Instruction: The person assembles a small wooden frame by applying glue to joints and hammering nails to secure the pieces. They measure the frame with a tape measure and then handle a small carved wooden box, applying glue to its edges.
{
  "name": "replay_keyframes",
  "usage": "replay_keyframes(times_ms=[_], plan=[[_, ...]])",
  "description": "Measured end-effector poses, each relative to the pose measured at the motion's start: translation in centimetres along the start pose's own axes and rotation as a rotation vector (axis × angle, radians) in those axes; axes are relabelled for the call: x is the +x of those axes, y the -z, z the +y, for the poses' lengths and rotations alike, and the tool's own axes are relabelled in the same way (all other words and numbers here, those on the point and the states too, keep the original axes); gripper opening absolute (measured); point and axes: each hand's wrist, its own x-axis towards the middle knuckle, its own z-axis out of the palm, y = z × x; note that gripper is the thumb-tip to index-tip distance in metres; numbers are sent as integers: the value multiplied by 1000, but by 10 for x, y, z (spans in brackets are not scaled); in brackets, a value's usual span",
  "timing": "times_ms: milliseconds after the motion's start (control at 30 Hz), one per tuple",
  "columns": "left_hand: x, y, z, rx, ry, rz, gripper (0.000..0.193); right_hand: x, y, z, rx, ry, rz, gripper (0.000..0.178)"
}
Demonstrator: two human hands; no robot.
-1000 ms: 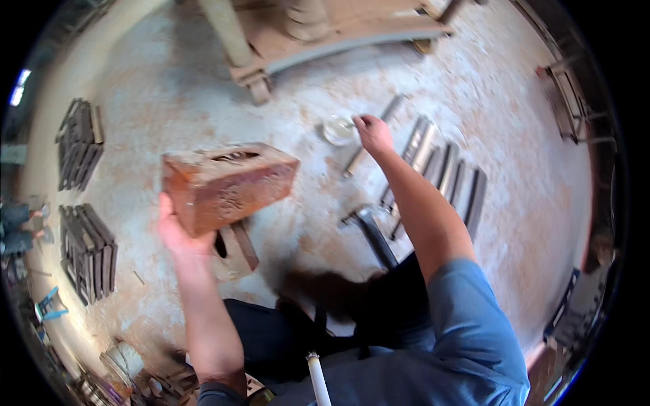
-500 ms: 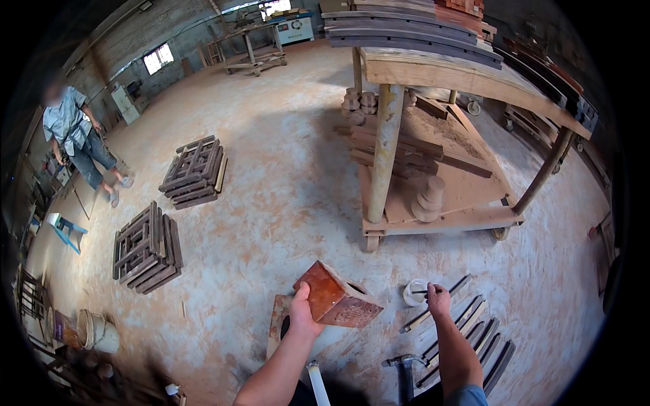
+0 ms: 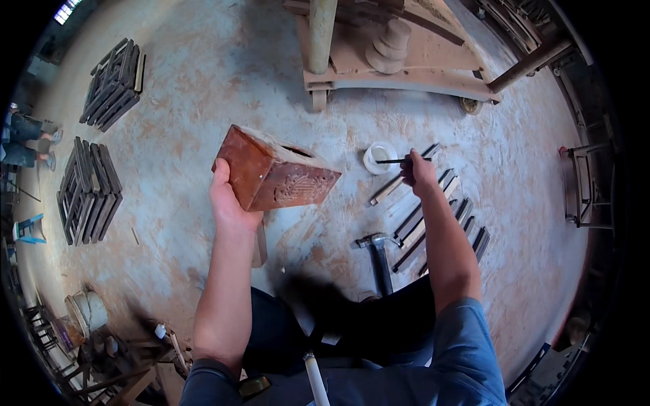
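Observation:
My left hand (image 3: 231, 199) is closed on the left end of a reddish-brown wooden box (image 3: 288, 179) with a carved front and a dark slot in its pale upper face. The box is held tilted above the floor. In my right hand (image 3: 420, 173), fingers pinch a thin dark stick (image 3: 387, 162). Its tip reaches over a small white tub (image 3: 372, 164) on the floor; whether it has bristles is too small to tell. Below the right forearm lie several dark and pale wooden strips (image 3: 414, 227). A hammer (image 3: 380, 264) lies near my knees.
Ahead stands a wheeled wooden cart (image 3: 406, 82) carrying a stacked round wooden piece (image 3: 389, 47). Two stacks of dark wooden frames (image 3: 91, 193) are at the left, with a person's legs (image 3: 30, 139) beyond. A bucket (image 3: 88, 310) and scrap wood stand lower left. A metal-framed stand (image 3: 583, 186) is at right.
The view has tilted downward, showing my legs and both sleeves. My left hand still holds the box. My right hand keeps the thin stick at the tub.

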Motion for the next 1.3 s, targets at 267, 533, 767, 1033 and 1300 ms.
replay_keyframes(times_ms=[267,533,767,1033,1300], plan=[[5,2,6,-53,5,13,46,-47,2,-68,576,64,-241,28],[3,-6,1,-72,59,37,47,-193,-48,-93,649,186,-636,27],[5,-2,-3,-117,75,48,48,-211,-71,-79,618,151,-708,23],[4,-1,-8,-148,102,17,44,-212,-73,-75,607,116,-720,21],[5,-2,-10,-124,121,3,47,-208,-76,-73,562,107,-675,22]])
